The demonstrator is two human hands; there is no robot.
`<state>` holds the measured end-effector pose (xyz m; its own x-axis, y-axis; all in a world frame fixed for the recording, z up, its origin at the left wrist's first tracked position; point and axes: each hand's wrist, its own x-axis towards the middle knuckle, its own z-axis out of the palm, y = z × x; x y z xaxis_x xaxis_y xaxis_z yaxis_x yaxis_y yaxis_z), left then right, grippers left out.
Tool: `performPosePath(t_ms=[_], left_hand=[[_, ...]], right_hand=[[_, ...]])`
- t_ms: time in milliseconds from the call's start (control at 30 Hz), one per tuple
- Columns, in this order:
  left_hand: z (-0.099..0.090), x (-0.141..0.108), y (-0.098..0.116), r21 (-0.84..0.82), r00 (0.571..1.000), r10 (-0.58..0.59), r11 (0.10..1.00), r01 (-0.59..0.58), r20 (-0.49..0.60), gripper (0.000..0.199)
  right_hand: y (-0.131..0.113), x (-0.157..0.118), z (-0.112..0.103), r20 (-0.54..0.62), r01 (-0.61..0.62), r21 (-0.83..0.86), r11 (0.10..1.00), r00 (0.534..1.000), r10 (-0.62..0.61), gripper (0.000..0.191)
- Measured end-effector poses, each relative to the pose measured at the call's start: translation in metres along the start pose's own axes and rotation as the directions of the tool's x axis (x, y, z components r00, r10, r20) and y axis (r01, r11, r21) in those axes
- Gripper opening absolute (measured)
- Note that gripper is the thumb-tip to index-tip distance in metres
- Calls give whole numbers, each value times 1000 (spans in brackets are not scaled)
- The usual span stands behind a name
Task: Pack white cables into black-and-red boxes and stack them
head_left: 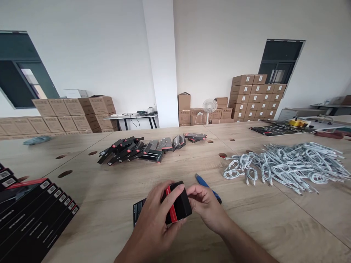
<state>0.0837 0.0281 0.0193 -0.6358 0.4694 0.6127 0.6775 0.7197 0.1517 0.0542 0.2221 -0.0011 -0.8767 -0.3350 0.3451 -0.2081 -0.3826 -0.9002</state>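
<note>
My left hand is wrapped round a small black block with rounded corners, which has a red band along one side. Its kind does not show. Against the block's right edge, my right hand has thumb and forefinger pinched together; anything between them is hidden. Behind the right hand lies a blue and black utility knife. A flat black printed box rests on the table, partly covered by my left hand.
Black boxes lie loosely heaped farther back on the wooden table. Larger black boxes are stacked at the left. Coiled white cables form a pile at the right. Yellow tape sits behind them. Round holes pierce the tabletop.
</note>
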Motion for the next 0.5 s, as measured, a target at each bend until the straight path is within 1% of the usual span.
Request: performPosePath(t_ms=[200, 267, 333, 367, 400, 467, 500], left_hand=[[1, 3, 1, 3, 982, -16, 1000, 17, -189, 52], [3, 4, 5, -39, 971, -53, 998, 45, -234, 49], [6, 5, 9, -96, 950, -118, 991, 94, -288, 49], [8, 5, 10, -129, 934, -157, 984, 121, -322, 49], [10, 4, 10, -175, 908, -206, 973, 151, -366, 51], [15, 3, 7, -317, 829, -352, 921, 225, -435, 59], [17, 2, 5, -398, 784, -433, 880, 260, -444, 64]], right_hand=[[5, 1, 6, -88, 70, -59, 996, 993, -75, 30], [2, 1, 9, -112, 105, -82, 991, 987, -114, 29], [-4, 0, 12, -136, 138, -107, 985, 979, -152, 26], [-7, -1, 14, -146, 155, -115, 981, 974, -171, 23], [-10, -3, 15, -151, 172, -124, 977, 970, -190, 20], [-12, -7, 17, -146, 209, -171, 963, 961, -234, 17], [-11, -9, 17, -128, 228, -219, 949, 957, -259, 16]])
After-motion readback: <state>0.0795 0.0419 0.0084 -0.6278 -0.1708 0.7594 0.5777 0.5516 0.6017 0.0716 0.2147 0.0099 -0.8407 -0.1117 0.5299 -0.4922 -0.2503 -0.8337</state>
